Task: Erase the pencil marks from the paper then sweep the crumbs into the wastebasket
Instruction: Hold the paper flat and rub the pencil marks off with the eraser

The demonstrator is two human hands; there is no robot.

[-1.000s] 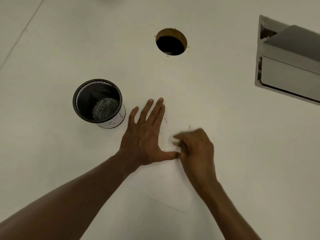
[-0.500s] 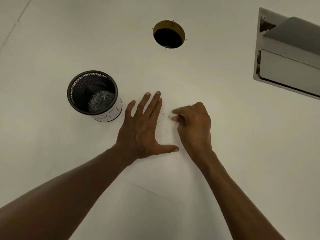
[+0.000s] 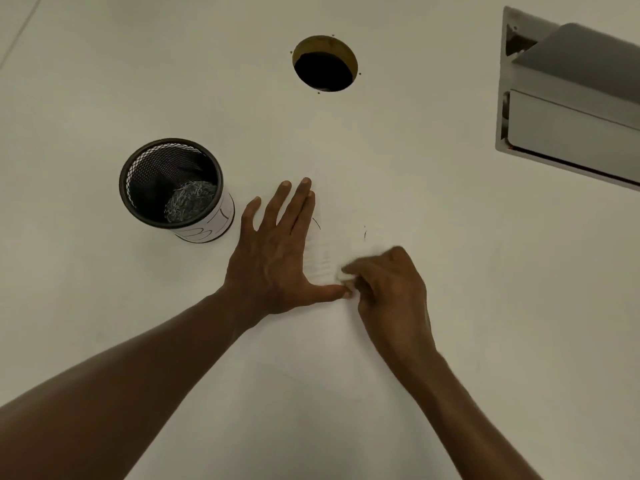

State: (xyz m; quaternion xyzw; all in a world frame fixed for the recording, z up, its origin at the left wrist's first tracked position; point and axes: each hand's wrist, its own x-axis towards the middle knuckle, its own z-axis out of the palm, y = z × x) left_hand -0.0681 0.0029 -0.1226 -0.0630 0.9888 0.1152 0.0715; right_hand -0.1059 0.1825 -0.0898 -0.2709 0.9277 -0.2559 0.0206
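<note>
Paper [image 3: 332, 258]: white sheet lying flat on the pale table [image 3: 450, 306], hard to tell from it; edges mostly unclear.
Pencil marks [image 3: 317, 223]: a short curved stroke just right of the left fingertips, another small one further right on the paper.
Left hand [image 3: 277, 258]: flat on the paper, fingers straight and spread, thumb stretched out toward the right hand.
Right hand [image 3: 388, 282]: blurred, fingers curled, pinching a small white eraser [image 3: 346, 277] against the paper, just off the left thumb tip.
Wastebasket [image 3: 175, 188]: black mesh cup with a white band, upright, left of the paper; a grey, shredded-looking clump lies inside.
Round hole [image 3: 323, 65]: in the table beyond the paper, dark within.
Grey metal box [image 3: 568, 105]: far right of the paper.
</note>
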